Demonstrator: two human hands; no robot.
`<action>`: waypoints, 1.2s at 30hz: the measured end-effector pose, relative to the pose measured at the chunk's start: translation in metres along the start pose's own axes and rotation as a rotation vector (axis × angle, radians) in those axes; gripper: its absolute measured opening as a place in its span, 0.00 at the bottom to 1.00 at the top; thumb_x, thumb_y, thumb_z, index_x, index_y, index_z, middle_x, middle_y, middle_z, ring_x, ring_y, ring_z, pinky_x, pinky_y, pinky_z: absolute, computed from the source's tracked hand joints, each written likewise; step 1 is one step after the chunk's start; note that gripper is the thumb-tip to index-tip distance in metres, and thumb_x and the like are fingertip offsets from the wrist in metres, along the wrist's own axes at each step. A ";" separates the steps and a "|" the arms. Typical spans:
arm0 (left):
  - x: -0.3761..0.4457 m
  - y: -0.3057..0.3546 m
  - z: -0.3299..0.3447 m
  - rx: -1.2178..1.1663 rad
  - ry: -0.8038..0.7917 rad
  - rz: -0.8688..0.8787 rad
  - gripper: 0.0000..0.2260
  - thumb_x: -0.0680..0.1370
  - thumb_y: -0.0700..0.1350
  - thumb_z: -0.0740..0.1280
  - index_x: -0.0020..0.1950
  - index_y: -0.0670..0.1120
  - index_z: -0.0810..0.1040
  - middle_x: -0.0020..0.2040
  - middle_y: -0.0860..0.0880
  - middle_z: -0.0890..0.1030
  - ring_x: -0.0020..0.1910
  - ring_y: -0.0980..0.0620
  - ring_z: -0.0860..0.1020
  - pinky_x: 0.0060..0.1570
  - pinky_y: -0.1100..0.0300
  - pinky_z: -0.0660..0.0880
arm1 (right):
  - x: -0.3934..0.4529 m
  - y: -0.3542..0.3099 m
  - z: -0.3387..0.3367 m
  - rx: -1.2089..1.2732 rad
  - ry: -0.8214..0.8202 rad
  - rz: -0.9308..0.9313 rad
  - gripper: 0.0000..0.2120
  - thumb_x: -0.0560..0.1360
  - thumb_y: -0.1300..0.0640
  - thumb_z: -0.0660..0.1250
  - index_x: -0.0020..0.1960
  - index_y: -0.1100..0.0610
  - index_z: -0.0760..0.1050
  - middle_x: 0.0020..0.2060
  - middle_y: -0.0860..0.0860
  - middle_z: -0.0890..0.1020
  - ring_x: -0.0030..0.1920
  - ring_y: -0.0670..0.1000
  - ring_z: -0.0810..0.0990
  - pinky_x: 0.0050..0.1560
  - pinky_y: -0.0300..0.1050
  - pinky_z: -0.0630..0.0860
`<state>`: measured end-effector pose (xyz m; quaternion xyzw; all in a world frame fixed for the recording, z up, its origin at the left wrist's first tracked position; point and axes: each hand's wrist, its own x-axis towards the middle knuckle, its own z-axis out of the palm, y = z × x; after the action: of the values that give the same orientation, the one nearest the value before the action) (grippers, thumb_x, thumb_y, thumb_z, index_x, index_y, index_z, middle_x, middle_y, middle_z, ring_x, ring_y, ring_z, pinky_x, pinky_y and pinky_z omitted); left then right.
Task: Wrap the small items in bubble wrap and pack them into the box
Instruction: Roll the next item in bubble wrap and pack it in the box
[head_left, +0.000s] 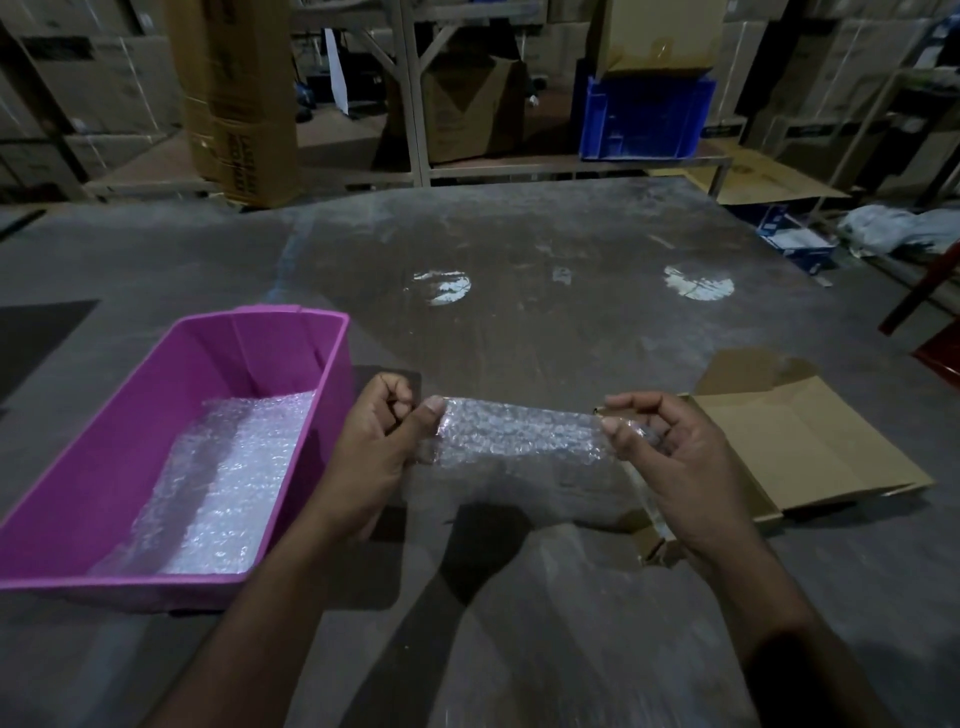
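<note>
Left hand and right hand pinched ends of bubble-wrap strip, stretched sideways mid-frame; cardboard box lay right, nearer right hand.

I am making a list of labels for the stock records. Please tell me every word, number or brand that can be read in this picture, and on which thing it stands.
No text here can be read with certainty.
Tall cardboard box: dark vertical print low on its side, too blurred to read.
Blue and white carton: printing too small to read.
Pink bin, bubble wrap, flat cardboard box: no text visible.
</note>
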<state>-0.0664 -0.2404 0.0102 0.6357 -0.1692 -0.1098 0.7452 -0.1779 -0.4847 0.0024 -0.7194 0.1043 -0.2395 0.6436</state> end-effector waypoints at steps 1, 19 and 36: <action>0.001 -0.001 0.000 0.007 0.024 0.007 0.10 0.80 0.40 0.66 0.45 0.48 0.66 0.33 0.53 0.68 0.30 0.58 0.68 0.29 0.67 0.70 | 0.000 0.000 0.000 0.010 0.003 0.001 0.07 0.74 0.56 0.74 0.51 0.48 0.81 0.41 0.49 0.85 0.42 0.47 0.82 0.45 0.44 0.78; 0.003 0.014 -0.011 0.394 -0.109 0.102 0.15 0.69 0.45 0.78 0.54 0.51 0.85 0.54 0.51 0.86 0.53 0.50 0.84 0.51 0.55 0.80 | 0.000 -0.004 -0.002 -0.062 -0.071 0.060 0.07 0.71 0.58 0.77 0.48 0.50 0.85 0.47 0.46 0.87 0.48 0.48 0.86 0.52 0.47 0.81; 0.004 0.019 -0.014 0.376 -0.173 0.114 0.04 0.80 0.42 0.68 0.50 0.45 0.83 0.44 0.50 0.82 0.43 0.56 0.80 0.43 0.67 0.75 | 0.002 -0.008 -0.001 -0.100 -0.068 -0.018 0.04 0.76 0.54 0.71 0.49 0.46 0.84 0.44 0.47 0.86 0.46 0.48 0.84 0.45 0.38 0.80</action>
<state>-0.0587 -0.2264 0.0273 0.7411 -0.2858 -0.0880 0.6011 -0.1780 -0.4858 0.0111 -0.7593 0.0875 -0.2151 0.6079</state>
